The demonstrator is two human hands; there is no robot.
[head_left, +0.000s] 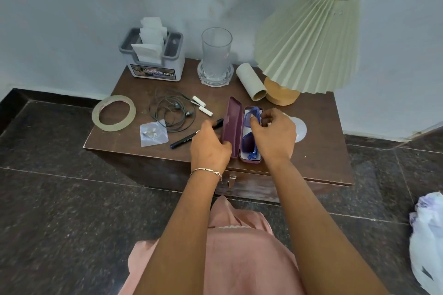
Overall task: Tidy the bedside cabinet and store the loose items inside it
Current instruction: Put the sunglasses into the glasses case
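Observation:
A maroon glasses case (233, 124) lies open on the dark wooden bedside cabinet (318, 151). Blue glasses (249, 143) lie in its right half. My left hand (211, 148) grips the raised lid at its near end. My right hand (273, 136) pinches the glasses frame over the case, its fingers curled. Loose on the top to the left lie a black pen (189, 137), wired earphones (172, 114), a small clear packet (153, 133), two white caps (202, 106) and a tape roll (113, 112) hanging over the left edge.
At the back stand a grey tissue holder (153, 60), a glass on a coaster (216, 55), a cardboard tube (250, 84) and a pleated lamp (309, 38). A round white disc (300, 129) lies right of my hand. A drawer latch (231, 181) shows in front. A plastic bag (426, 242) lies on the floor.

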